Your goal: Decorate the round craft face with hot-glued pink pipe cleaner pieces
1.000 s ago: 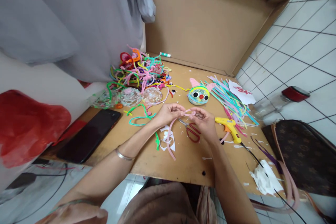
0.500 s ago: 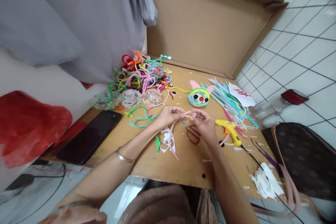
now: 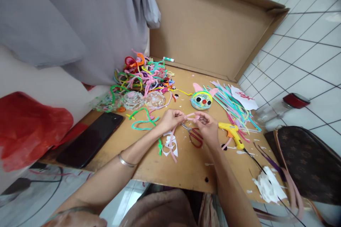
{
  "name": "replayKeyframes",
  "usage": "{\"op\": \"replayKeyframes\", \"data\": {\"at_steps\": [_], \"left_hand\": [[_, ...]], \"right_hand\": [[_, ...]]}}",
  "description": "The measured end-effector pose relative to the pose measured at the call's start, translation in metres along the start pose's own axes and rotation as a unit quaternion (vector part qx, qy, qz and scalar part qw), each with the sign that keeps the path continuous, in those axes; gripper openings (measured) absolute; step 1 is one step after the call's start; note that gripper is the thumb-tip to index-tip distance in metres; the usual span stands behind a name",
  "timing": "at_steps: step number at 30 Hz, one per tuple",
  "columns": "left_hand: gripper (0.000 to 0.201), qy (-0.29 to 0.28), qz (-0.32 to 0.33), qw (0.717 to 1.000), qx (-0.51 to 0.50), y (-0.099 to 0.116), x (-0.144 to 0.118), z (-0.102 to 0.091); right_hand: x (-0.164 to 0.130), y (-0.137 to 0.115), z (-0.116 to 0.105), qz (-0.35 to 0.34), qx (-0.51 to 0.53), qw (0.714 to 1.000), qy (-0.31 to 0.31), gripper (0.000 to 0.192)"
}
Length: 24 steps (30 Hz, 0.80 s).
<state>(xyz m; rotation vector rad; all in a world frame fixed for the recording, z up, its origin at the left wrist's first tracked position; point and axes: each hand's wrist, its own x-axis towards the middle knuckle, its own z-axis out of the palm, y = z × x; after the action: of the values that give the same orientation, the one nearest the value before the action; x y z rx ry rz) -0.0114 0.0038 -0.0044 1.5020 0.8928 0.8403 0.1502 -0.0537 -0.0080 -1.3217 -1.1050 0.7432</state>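
Between my two hands a pink pipe cleaner [image 3: 173,141] is bent into a small loop, its long tail hanging down toward the table. My left hand [image 3: 172,118] pinches one side of the loop, and my right hand [image 3: 206,124] pinches the other. Red-handled scissors [image 3: 195,137] lie just below the loop, partly behind my right hand. White paper scraps [image 3: 169,145] are under the tail. Beyond my hands sits a round animal head [image 3: 201,100] with pink ears, black-and-white eyes and a red nose.
A yellow glue gun [image 3: 232,134] lies at right, its cord running off the table front. Pipe cleaners [image 3: 231,103] lie behind it; a tangled colourful heap [image 3: 145,72] is at back left. A black phone [image 3: 90,140] rests left, a brown bag [image 3: 306,163] right. Cardboard [image 3: 213,25] stands behind.
Both hands stay nearly in place, still pinching the pink loop. The pipe cleaner's hanging tail has swung slightly left. The view has shifted a little.
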Motion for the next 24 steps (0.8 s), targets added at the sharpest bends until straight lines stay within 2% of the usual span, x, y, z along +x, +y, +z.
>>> {"op": "replayKeyframes", "data": {"at_steps": [5, 11, 15, 18, 21, 24], "left_hand": [[0.026, -0.022, 0.024, 0.999, 0.009, -0.002, -0.001, 0.0], [0.023, -0.01, 0.062, 0.996, 0.061, -0.003, 0.011, 0.001], [0.021, -0.002, 0.128, 0.987, 0.097, 0.015, 0.04, -0.005], [0.017, -0.01, 0.173, 0.975, 0.136, 0.026, 0.069, -0.012], [0.014, -0.006, 0.176, 0.973, 0.149, 0.023, 0.093, -0.015], [0.013, -0.003, 0.176, 0.975, 0.139, 0.012, 0.107, -0.015]], "right_hand": [[0.0, 0.0, -0.001, -0.013, -0.02, 1.0, 0.012, 0.03], [0.006, -0.002, -0.002, -0.025, -0.007, 1.0, 0.014, 0.03], [0.029, -0.012, -0.006, -0.088, -0.038, 0.995, 0.035, 0.029], [0.053, -0.02, -0.012, -0.169, -0.126, 0.976, 0.05, 0.021], [0.074, -0.019, -0.016, -0.226, -0.2, 0.952, 0.046, 0.022], [0.087, -0.008, -0.021, -0.242, -0.238, 0.94, 0.042, 0.041]]}}
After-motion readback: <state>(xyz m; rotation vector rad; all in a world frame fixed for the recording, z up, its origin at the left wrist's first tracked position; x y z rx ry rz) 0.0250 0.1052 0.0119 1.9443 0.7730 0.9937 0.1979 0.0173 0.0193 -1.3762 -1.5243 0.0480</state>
